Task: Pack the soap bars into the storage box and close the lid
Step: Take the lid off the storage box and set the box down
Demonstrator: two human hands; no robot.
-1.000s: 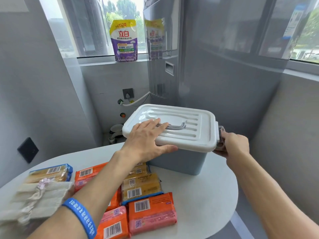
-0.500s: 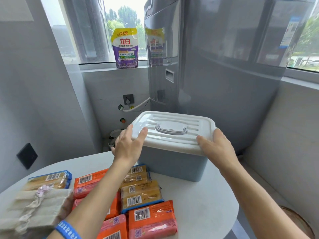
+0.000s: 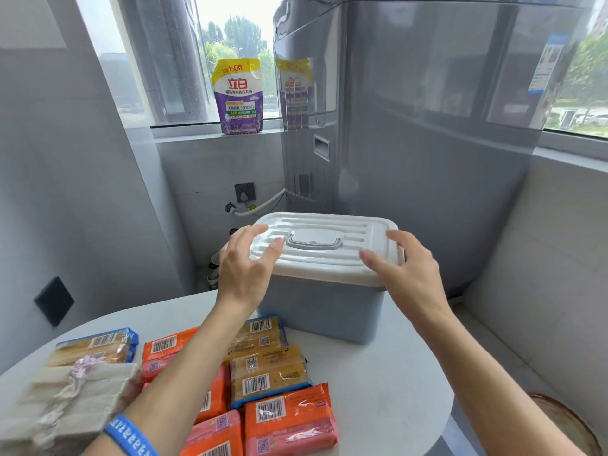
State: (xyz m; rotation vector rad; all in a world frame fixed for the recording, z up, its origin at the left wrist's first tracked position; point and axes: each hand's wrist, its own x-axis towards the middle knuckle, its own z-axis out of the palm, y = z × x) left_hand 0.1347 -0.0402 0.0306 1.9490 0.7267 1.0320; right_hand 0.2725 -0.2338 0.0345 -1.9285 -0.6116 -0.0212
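A blue-grey storage box (image 3: 324, 311) stands at the far side of the round white table (image 3: 378, 390), its white lid (image 3: 329, 248) on top with a grey handle lying flat. My left hand (image 3: 245, 268) is at the lid's left end, fingers spread, fingertips on the lid's edge. My right hand (image 3: 406, 271) is at the lid's right end, fingers apart over the corner. Several wrapped soap bars lie in front of the box: orange-wrapped ones (image 3: 291, 417) and yellow ones in blue-edged wrappers (image 3: 268, 373). Another blue-edged bar (image 3: 98, 345) lies at the left.
A folded cream cloth bundle with a ribbon (image 3: 65, 396) sits at the table's left front. A tall grey appliance (image 3: 411, 126) stands right behind the box. A purple detergent pouch (image 3: 238, 97) stands on the windowsill. A woven basket (image 3: 566, 426) is on the floor at the right.
My left hand slid from the top of the lid to its left end. My right hand left the side latch and came up over the right corner. The view has tilted slightly.
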